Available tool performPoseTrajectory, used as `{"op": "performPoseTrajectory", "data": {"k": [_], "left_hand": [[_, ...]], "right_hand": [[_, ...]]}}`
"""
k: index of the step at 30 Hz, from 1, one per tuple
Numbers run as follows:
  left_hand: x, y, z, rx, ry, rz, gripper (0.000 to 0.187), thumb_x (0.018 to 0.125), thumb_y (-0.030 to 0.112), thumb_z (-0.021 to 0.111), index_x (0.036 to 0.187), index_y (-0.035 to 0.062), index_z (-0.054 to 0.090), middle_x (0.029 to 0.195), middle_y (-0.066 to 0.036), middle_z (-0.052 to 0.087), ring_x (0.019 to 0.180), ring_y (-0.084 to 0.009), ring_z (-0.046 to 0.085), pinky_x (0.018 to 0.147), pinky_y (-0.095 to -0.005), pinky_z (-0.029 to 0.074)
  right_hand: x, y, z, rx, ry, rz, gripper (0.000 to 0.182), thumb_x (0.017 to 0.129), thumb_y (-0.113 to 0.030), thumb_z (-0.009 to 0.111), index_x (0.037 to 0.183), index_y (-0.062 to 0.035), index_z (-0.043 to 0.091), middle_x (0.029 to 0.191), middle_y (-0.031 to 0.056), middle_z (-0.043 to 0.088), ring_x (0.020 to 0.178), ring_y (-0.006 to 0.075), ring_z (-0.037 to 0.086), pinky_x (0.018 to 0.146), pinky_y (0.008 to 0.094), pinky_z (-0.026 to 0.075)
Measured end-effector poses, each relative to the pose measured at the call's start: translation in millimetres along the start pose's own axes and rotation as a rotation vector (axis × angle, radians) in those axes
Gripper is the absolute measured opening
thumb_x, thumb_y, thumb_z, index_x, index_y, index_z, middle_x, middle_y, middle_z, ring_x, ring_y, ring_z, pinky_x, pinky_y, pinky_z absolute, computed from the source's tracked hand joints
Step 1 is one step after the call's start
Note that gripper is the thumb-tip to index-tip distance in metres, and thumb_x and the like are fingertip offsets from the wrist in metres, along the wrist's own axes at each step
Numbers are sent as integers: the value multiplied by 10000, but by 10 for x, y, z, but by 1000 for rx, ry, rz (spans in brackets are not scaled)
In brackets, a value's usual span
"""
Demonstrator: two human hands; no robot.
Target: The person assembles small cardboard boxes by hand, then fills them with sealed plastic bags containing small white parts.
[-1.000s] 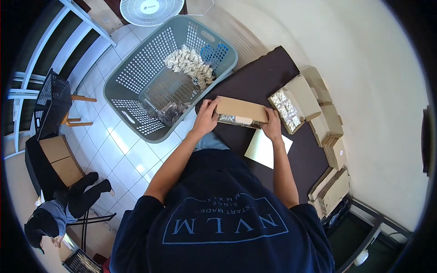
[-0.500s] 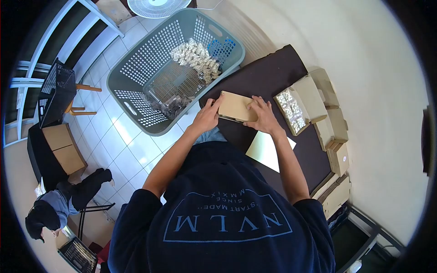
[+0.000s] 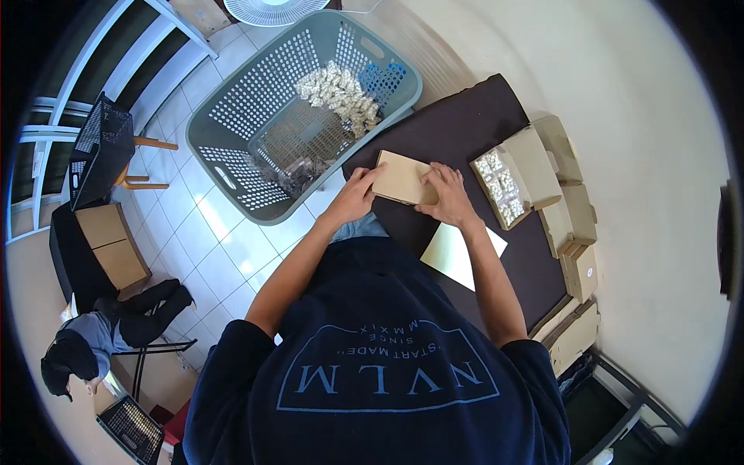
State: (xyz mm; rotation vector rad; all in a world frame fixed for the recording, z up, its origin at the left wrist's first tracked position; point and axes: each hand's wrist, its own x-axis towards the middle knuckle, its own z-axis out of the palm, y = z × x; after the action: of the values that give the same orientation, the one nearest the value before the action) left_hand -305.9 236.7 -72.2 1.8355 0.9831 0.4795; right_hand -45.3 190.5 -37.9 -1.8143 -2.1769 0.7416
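Note:
A small brown cardboard box (image 3: 401,175) is between my hands over the dark-covered table (image 3: 442,116), its lid lying almost flat. My left hand (image 3: 355,194) grips the box's left end, thumb side against the edge. At the right end, my right hand (image 3: 447,194) has its fingers curled over the lid and side. Under my right forearm lies a pale, shiny sheet (image 3: 457,252). An open cardboard box (image 3: 500,186) filled with small whitish packets stands to the right of my right hand.
Several more cardboard boxes (image 3: 581,271) line the table's right edge by the wall. A large grey-green basket (image 3: 232,116) holding whitish packets stands beyond the table on the left. Another person (image 3: 108,333) sits at lower left near a cardboard carton (image 3: 108,240).
The dark gap along the near edge of the box has narrowed as the lid is pressed down. My hands stay in nearly the same place, and the view has shifted slightly.

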Motion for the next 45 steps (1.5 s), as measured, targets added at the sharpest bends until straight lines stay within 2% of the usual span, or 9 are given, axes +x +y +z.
{"op": "performPoseTrajectory", "data": {"k": [16, 22, 25, 30, 34, 35, 38, 39, 45], "left_hand": [[-9, -13, 3, 41, 9, 33, 683, 848, -55, 516, 1474, 166, 357, 1183, -161, 471, 1076, -337, 522, 901, -375, 448], [-50, 25, -100, -123, -69, -56, 661, 865, -40, 532, 1471, 163, 362, 1212, -165, 476, 990, -268, 581, 858, -380, 480], [-53, 3, -110, -265, -42, -121, 668, 850, 53, 616, 1464, 134, 365, 1139, -146, 530, 906, -255, 589, 819, -356, 502], [-3, -89, 62, 165, 148, -151, 510, 821, 256, 718, 1248, 29, 556, 921, -165, 610, 860, -310, 616, 769, -388, 503], [60, 16, 124, 238, 136, -217, 460, 822, 282, 714, 1155, -11, 591, 931, -182, 610, 870, -337, 612, 769, -417, 494], [62, -12, 137, 248, 156, -200, 452, 821, 287, 719, 1143, -8, 602, 917, -183, 608, 823, -303, 619, 738, -398, 499], [51, 35, 150, 93, 178, -185, 425, 820, 298, 727, 1085, -15, 615, 909, -176, 610, 763, -263, 617, 702, -373, 499], [75, -4, 145, 53, 142, -104, 376, 842, 260, 728, 1052, -5, 564, 902, -146, 613, 739, -188, 610, 636, -324, 510], [323, 39, 3, -577, 133, -303, 362, 879, 88, 688, 1110, 51, 412, 962, -134, 629, 841, -146, 622, 600, -277, 554]], "right_hand": [[-4, -64, 10, -47, -4, 30, 611, 608, -269, 856, 1093, -132, 511, 1395, 164, 386, 1327, 412, 334, 1113, 612, 207], [-25, -114, 33, -89, 12, 61, 591, 611, -298, 872, 1073, -136, 542, 1440, 173, 356, 1358, 438, 296, 1118, 614, 197], [-94, -212, -18, -97, 87, 66, 565, 635, -335, 863, 1065, -132, 558, 1443, 184, 351, 1359, 480, 269, 1113, 615, 206], [-204, -97, 239, -134, 269, 212, 598, 644, -386, 854, 1112, -136, 577, 1438, 214, 349, 1347, 509, 266, 1098, 615, 236], [-341, -277, 132, 77, 519, 497, 673, 699, -353, 824, 1188, 1, 528, 1397, 269, 378, 1315, 486, 326, 1079, 516, 325], [-395, -192, 171, 104, 484, 635, 685, 729, -303, 806, 1226, 52, 496, 1303, 280, 488, 1219, 432, 471, 1013, 448, 416], [-465, -124, 384, 299, 442, 826, 637, 762, -230, 780, 1261, 38, 488, 1179, 261, 586, 1061, 374, 598, 919, 429, 485], [-483, -85, 448, 307, 457, 842, 637, 762, -230, 780, 1261, 38, 488, 1179, 261, 586, 1061, 374, 598, 919, 429, 485], [-508, 18, 344, 698, 720, 700, 469, 796, -161, 757, 1192, 1, 565, 1050, 170, 646, 895, 234, 650, 774, 338, 529]]}}
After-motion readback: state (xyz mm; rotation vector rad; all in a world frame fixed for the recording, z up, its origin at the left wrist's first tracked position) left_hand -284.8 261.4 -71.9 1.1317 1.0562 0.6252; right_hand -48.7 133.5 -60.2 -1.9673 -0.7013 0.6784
